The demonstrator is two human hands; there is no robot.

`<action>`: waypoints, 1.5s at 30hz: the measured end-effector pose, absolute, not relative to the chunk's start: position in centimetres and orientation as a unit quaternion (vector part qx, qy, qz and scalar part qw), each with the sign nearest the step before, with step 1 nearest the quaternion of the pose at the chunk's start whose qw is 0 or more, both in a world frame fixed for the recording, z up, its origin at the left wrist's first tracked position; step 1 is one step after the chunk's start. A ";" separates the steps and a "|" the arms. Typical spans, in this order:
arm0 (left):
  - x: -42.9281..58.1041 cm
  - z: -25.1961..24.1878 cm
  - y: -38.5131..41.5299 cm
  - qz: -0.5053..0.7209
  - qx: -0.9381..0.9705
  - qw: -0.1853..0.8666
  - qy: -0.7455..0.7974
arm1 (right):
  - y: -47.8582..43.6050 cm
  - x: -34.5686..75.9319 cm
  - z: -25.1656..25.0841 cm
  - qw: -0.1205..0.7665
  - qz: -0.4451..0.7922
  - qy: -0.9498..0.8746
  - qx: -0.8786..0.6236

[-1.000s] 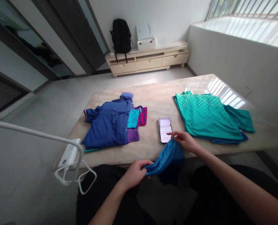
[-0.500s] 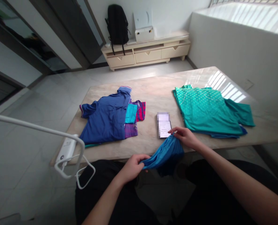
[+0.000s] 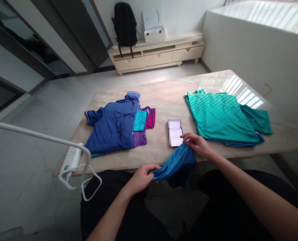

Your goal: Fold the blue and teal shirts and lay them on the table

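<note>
A bunched blue cloth (image 3: 175,162) hangs between my hands at the table's front edge, its lower part drooping below the tabletop. My left hand (image 3: 145,175) pinches its left end. The upper right end is gripped by my right hand (image 3: 194,144), beside the lower corner of a phone (image 3: 175,134) with a lit screen. To the left lies a dark blue shirt (image 3: 113,124) over purple, red-striped and turquoise (image 3: 140,121) garments. A green patterned shirt (image 3: 221,117) rests on other blue clothing at the right.
The marble-like table (image 3: 161,97) spans the view. At its left edge are a white power bank (image 3: 72,157) with a cable and a white bar (image 3: 35,135). Behind stands a low cabinet (image 3: 159,60) bearing a black backpack (image 3: 125,25) and a white box (image 3: 154,35).
The view has shifted very slightly. Both hands keep their hold on the blue cloth, with no other clear movement.
</note>
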State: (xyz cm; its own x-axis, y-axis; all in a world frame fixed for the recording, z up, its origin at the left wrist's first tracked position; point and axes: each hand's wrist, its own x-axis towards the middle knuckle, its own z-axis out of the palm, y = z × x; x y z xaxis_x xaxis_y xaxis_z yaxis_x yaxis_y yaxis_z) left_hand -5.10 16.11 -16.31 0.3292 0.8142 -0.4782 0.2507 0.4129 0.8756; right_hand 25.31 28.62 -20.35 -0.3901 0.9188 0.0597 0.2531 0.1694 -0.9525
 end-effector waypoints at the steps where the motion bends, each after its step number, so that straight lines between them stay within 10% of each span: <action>1: -5.1 -16.3 16.1 0.219 0.496 0.647 0.535 | 28.6 25.4 -20.3 0.350 0.477 -0.683 -0.428; 45: -5.2 -16.4 16.0 0.223 0.508 0.649 0.521 | 29.0 25.9 -20.9 0.334 0.471 -0.699 -0.422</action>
